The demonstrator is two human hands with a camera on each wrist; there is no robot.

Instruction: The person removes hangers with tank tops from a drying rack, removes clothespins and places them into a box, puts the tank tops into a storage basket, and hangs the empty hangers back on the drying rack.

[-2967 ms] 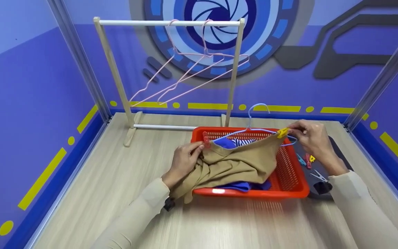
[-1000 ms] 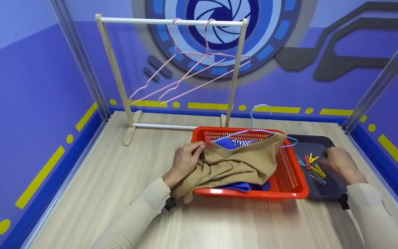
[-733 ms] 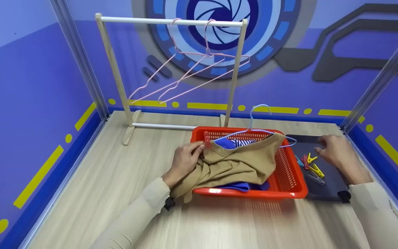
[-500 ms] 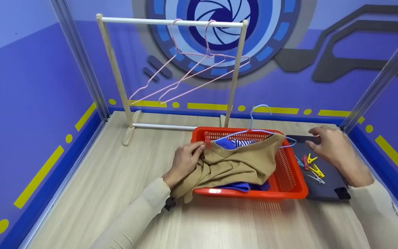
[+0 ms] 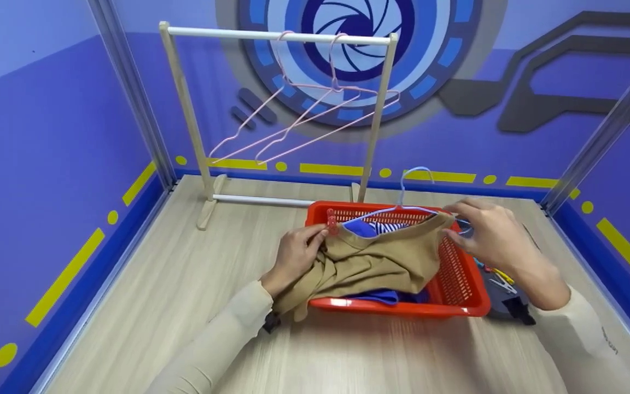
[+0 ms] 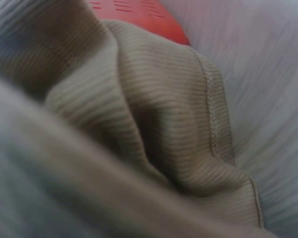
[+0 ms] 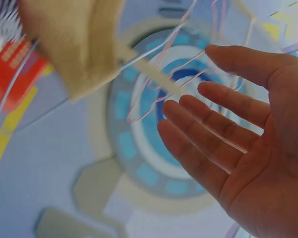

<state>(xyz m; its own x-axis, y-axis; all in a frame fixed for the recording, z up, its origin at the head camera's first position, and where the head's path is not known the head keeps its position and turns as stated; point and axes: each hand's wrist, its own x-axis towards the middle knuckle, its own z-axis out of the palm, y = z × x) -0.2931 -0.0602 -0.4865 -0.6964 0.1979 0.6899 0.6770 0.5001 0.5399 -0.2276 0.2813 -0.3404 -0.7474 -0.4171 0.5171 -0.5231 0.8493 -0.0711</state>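
A tan garment (image 5: 380, 257) hangs over a light-blue hanger (image 5: 401, 189) above the red basket (image 5: 402, 310). My left hand (image 5: 297, 254) pinches the garment's left shoulder, beside a red clothespin (image 5: 331, 221) clipped there. Ribbed folds of the garment fill much of the left wrist view. At the other shoulder, my right hand (image 5: 493, 235) is held up with its fingers spread. The right wrist view shows this right hand (image 7: 238, 139) with nothing in it, apart from the garment (image 7: 72, 39). Part of the hanger's right end is hidden behind the fingers.
Two pink hangers (image 5: 271, 97) hang on a wooden rack (image 5: 184, 98) behind the basket. To the right lies a dark tray (image 5: 503, 312), partly covered by my right arm, with a grey clothespin (image 5: 503, 285) and other coloured ones. Blue and striped cloth (image 5: 385, 227) lies in the basket.
My right hand has taken the yellow clothespin off the garment's right shoulder, left it in the tray and come back empty to that shoulder. The left hand keeps its grip.
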